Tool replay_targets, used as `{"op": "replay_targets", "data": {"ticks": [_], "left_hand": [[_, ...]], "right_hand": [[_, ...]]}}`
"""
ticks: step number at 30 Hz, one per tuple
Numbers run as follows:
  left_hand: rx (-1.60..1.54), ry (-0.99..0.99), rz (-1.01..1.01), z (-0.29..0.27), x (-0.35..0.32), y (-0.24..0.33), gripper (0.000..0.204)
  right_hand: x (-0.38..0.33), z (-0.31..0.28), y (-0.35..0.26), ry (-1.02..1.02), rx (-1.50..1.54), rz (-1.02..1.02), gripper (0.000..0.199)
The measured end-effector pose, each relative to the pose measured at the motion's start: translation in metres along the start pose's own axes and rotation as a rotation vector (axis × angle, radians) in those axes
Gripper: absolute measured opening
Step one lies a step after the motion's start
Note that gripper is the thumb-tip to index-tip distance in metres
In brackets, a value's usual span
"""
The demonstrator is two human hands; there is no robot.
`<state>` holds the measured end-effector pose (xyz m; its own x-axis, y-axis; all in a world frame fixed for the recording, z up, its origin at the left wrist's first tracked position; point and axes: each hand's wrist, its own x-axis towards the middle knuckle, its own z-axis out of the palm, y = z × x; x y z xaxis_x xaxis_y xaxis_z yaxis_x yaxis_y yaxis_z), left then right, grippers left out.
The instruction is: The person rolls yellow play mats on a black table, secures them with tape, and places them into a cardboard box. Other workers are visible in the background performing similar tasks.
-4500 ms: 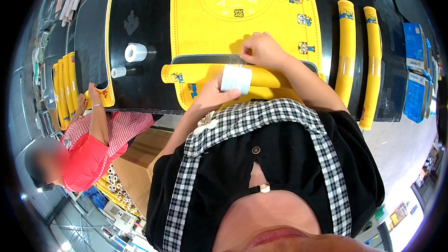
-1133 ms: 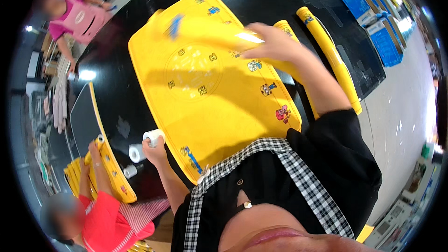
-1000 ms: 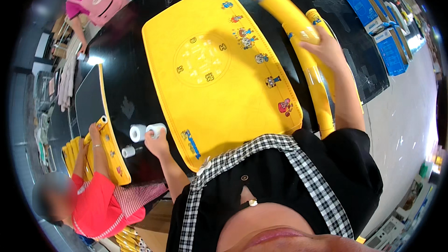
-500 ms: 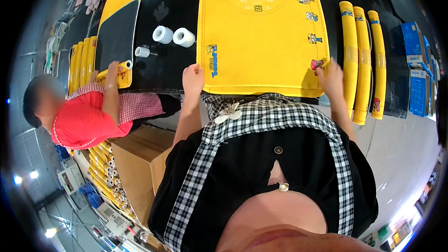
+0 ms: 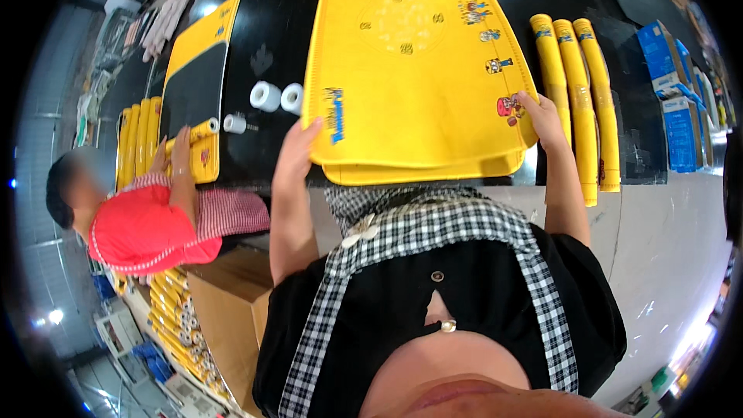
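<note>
A yellow mat (image 5: 410, 101) with small cartoon figures along its right side and a ring of marks in the middle is lifted at its near edge. My left hand (image 5: 294, 153) is closed on its near left edge. On the right edge, beside a red and pink figure, my right hand (image 5: 545, 120) grips it with the thumb on top. Under the raised edge shows a second yellow mat (image 5: 418, 176) lying on the black table (image 5: 267, 151). Just right of my right hand lie three rolled yellow mats (image 5: 569, 85), side by side.
White tape rolls (image 5: 265, 97) stand left of the mat. Farther left, a co-worker in red (image 5: 155, 224) handles a rolled mat (image 5: 193, 133) over a dark-backed one. Blue boxes (image 5: 681, 131) sit at the right. A cardboard box (image 5: 220, 310) and many rolls (image 5: 174, 313) are lower left.
The upper mat's near edge has come up off the one below, with both hands now gripping its sides. My head view has shifted slightly. The co-worker's roll has moved little.
</note>
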<state>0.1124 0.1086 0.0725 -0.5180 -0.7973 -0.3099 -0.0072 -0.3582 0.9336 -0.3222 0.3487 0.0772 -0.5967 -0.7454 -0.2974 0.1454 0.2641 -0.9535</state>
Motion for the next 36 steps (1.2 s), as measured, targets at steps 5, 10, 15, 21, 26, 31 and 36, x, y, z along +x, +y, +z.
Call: {"op": "replay_targets", "data": {"ticks": [5, 10, 15, 21, 26, 31, 36], "left_hand": [[-0.436, -0.112, 0.405, 0.025, -0.117, 0.119, 0.039], [-0.349, -0.119, 0.554, 0.012, -0.127, 0.148, 0.038], [-0.340, 0.127, 0.245, 0.005, 0.022, 0.167, 0.036], [-0.568, -0.056, 0.379, 0.059, 0.183, 0.223, 0.084], [0.707, 0.283, 0.159, 0.025, 0.199, 0.106, 0.090], [0.586, 0.401, -0.139, 0.010, 0.157, 0.010, 0.085], [1.157, 0.296, 0.113, 0.031, 0.136, 0.020, 0.076]], "right_hand": [[-0.117, -0.044, -0.092, 0.240, 0.401, -0.446, 0.033], [-0.084, -0.107, -0.103, -0.308, 0.355, -0.720, 0.039], [0.005, -0.065, -0.156, -0.051, 0.229, -0.243, 0.040], [0.183, 0.018, -0.223, -0.144, 0.476, -0.482, 0.076], [0.207, -0.005, -0.080, 0.137, -0.638, -0.398, 0.091], [0.145, -0.020, 0.031, 0.089, -0.592, -0.205, 0.077], [0.135, -0.013, 0.004, 0.082, -0.584, -0.254, 0.042]]}}
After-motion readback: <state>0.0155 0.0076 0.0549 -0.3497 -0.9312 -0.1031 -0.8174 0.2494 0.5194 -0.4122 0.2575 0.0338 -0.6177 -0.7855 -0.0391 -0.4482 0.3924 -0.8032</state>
